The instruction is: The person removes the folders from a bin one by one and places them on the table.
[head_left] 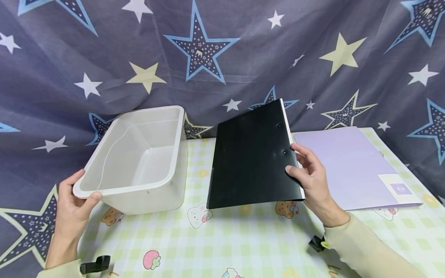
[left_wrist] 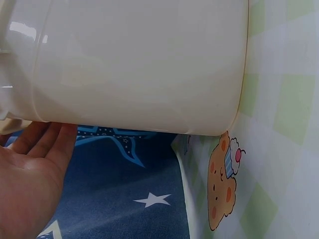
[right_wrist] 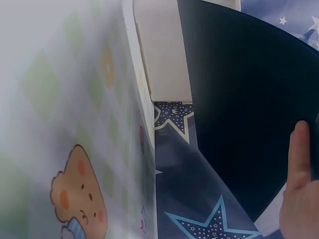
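At the left of the head view stands a white plastic bin [head_left: 149,202], with nothing inside it. My left hand [head_left: 71,210] grips its near left corner, thumb on the rim and fingers on the outer side. In the left wrist view, those fingers lie against the bin's wall [left_wrist: 139,64]. A black folder [head_left: 250,162] with a pale right edge is held up, tilted, over the table to the right of the bin. My right hand [head_left: 311,177] pinches it by that edge, thumb on the black face. The right wrist view shows the folder's dark face [right_wrist: 249,99] beside the thumb.
A light purple folder [head_left: 347,166] with a white label lies flat on the table at the right. The table wears a green checked cloth [head_left: 194,247] with cartoon prints. Behind it hangs a dark curtain [head_left: 243,23] with stars.
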Demonstrator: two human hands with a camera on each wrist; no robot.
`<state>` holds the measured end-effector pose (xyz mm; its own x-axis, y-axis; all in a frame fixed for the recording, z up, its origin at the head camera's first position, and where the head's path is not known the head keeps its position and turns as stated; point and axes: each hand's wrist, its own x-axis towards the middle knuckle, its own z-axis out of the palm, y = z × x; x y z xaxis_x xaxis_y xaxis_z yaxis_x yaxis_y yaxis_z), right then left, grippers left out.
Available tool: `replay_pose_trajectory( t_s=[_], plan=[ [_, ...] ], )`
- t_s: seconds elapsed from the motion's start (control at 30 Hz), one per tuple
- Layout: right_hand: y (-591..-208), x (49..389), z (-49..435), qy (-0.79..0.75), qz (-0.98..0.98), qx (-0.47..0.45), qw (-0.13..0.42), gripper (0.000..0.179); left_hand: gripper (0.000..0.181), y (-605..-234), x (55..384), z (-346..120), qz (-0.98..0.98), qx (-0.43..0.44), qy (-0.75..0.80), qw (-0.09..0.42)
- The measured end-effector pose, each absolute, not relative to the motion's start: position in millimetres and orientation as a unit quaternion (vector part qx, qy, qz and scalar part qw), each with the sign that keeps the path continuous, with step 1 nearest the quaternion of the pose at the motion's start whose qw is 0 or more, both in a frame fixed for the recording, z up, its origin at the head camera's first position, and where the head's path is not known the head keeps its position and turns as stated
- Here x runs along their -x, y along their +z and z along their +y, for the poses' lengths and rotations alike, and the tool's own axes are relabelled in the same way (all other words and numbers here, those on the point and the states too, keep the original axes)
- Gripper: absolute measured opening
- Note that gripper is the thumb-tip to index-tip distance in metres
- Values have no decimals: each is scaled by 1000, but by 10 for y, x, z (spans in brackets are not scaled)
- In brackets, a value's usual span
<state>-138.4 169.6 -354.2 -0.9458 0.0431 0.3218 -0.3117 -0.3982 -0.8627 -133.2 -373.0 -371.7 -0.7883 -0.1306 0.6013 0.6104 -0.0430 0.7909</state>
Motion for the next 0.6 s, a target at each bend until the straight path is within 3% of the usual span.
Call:
replay_pose_trajectory(
  t_s=[0.6],
  plan=[
    [-3627, 1453, 1623, 802, -585, -86, 84, 54, 66, -3720, 1326, -3727, -642, 194, -692, 267]
  ],
)
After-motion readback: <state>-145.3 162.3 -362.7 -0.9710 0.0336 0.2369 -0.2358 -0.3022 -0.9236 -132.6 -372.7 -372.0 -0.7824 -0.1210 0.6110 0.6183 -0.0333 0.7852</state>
